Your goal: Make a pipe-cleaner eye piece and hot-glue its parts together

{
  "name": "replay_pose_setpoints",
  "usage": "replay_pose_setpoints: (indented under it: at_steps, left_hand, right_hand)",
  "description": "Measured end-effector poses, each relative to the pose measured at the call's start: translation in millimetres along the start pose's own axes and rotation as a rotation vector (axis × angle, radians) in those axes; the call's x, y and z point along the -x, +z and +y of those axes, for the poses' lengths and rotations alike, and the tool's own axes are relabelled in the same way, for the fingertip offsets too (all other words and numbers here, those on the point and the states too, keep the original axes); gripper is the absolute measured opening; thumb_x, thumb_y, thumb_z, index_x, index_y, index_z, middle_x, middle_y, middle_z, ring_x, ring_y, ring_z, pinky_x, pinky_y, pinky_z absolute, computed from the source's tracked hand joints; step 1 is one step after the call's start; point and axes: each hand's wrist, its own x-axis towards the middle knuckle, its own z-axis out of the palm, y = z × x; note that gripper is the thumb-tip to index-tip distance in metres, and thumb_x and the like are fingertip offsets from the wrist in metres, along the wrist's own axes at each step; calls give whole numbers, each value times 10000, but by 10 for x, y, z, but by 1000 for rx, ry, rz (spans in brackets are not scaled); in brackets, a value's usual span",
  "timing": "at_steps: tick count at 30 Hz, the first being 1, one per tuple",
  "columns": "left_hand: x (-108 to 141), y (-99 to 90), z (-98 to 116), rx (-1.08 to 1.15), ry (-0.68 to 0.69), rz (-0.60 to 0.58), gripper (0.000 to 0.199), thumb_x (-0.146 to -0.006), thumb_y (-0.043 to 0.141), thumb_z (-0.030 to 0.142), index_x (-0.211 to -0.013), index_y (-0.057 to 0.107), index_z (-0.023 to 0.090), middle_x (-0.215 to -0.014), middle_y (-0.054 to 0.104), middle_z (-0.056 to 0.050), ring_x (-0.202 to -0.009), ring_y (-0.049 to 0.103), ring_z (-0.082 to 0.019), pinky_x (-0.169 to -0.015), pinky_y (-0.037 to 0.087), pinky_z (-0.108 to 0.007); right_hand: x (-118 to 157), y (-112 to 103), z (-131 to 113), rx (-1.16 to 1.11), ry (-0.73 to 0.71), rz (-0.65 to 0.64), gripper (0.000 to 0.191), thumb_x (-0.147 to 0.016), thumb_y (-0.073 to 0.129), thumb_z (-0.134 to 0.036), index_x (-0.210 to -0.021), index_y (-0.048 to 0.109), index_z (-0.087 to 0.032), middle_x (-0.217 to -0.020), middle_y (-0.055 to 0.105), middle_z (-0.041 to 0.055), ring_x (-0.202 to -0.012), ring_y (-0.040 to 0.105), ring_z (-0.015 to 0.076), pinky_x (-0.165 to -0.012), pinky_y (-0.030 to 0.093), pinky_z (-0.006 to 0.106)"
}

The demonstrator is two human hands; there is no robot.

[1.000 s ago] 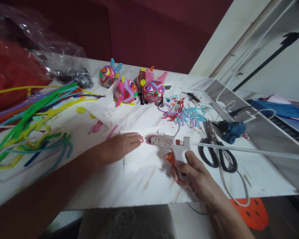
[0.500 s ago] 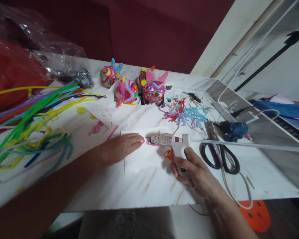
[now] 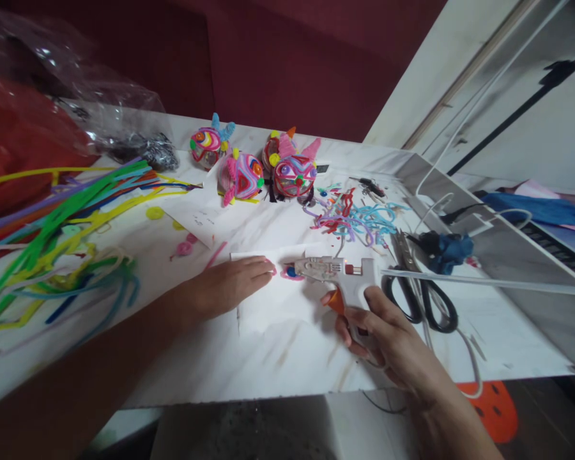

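My right hand [image 3: 374, 332] grips a white hot glue gun [image 3: 352, 281] with an orange trigger and a clear glue stick [image 3: 426, 276] out of its back. The gun's nozzle points left, above a small pink loop with a blue centre [image 3: 291, 273] on a white sheet of paper [image 3: 263, 319]. On the same sheet my left hand [image 3: 234, 284] lies with fingers together, closed on a bit of pink pipe cleaner [image 3: 273, 271] that shows at the fingertips. A straight pink pipe cleaner piece [image 3: 215, 254] lies just behind this hand.
Black-handled scissors [image 3: 419, 294] lie right of the gun, over a white cord. Cut pipe cleaner scraps [image 3: 354, 217] are heaped behind. Several decorated balls with ears, including a pink one [image 3: 294, 176], stand at the back. Long pipe cleaners [image 3: 67, 217] and a plastic bag [image 3: 124, 96] fill the left.
My right hand has drawn the glue gun slightly right, so its nozzle is farther from my left fingertips and more of the blue centre shows. My left hand stays in place.
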Motion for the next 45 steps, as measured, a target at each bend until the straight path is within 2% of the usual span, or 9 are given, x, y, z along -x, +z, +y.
replay_pose_setpoints:
  at_steps: [3, 6, 10, 17, 22, 31, 36, 40, 45]
  left_hand:
    - [-11, -30, 12, -8, -11, -46, 380, -1025, 321, 103, -1275, 607, 108, -1328, 641, -118, -1305, 534, -178, -1162, 367, -278]
    - [-4, -34, 11, -8, -38, -84, 394, -1023, 323, 107, -1306, 591, 163, -1354, 632, -81, -1329, 511, -160, -1169, 363, -282]
    - [16, -20, 3, 22, -21, -67, 430, -1012, 304, 92, -1342, 573, 150, -1370, 615, -125, -1353, 488, -193, -1184, 358, -333]
    - [15, -23, 5, 8, 2, -43, 397, -1018, 302, 83, -1280, 598, 108, -1345, 630, -137, -1319, 526, -188, -1161, 388, -316]
    - [27, 3, -5, 82, -40, -52, 407, -1026, 295, 99, -1330, 561, 151, -1394, 600, -114, -1357, 489, -180, -1171, 375, -328]
    - [-15, -65, 30, 83, -39, -81, 397, -1043, 257, 132, -1291, 567, 128, -1355, 615, -120, -1336, 503, -183, -1160, 373, -312]
    - [-26, -98, 35, 80, -12, -96, 397, -1031, 255, 123, -1250, 585, 99, -1321, 625, -149, -1323, 508, -199, -1164, 363, -323]
    - [-27, -98, 37, 61, -40, -136, 418, -1028, 236, 128, -1274, 574, 131, -1342, 618, -129, -1337, 488, -202, -1157, 380, -358]
    - [-27, -109, 39, 61, -2, -149, 380, -1006, 294, 116, -1258, 577, 89, -1335, 614, -154, -1333, 498, -216, -1159, 368, -339]
  right_hand:
    - [10, -15, -23, -4, 13, 46, 444, -751, 689, -379, -761, 261, -262, -593, 639, -18, -467, 466, 108, -408, 222, 187]
    - [25, -54, -79, -4, 24, 102, 459, -723, 700, -386, -762, 259, -266, -592, 651, -11, -477, 500, 126, -388, 214, 174]
    - [45, -115, -142, -4, 36, 158, 437, -712, 702, -365, -768, 281, -263, -620, 665, -17, -423, 471, 101, -363, 195, 160]
    - [-10, -66, -117, -12, 81, 9, 382, -727, 689, -398, -813, 343, -263, -550, 613, -35, -340, 389, 74, -322, 86, 150]
    - [-120, 38, -144, 12, 70, 25, 431, -715, 688, -400, -793, 285, -268, -546, 629, -27, -332, 393, 71, -321, 67, 157]
    - [-297, 119, -211, 37, 48, -36, 410, -685, 685, -401, -827, 328, -261, -503, 613, -28, -334, 394, 73, -337, 155, 180]
    - [-404, 66, -170, 3, 25, -130, 304, -764, 668, -356, -861, 400, -249, -543, 631, -18, -372, 439, 90, -366, 209, 197]
    - [-427, 51, -211, 9, 43, -137, 289, -778, 678, -364, -873, 437, -237, -565, 638, -12, -362, 428, 79, -348, 182, 193]
    - [-428, 58, -296, 32, 102, -128, 345, -734, 697, -390, -850, 409, -240, -526, 616, -23, -326, 402, 66, -312, 123, 171]
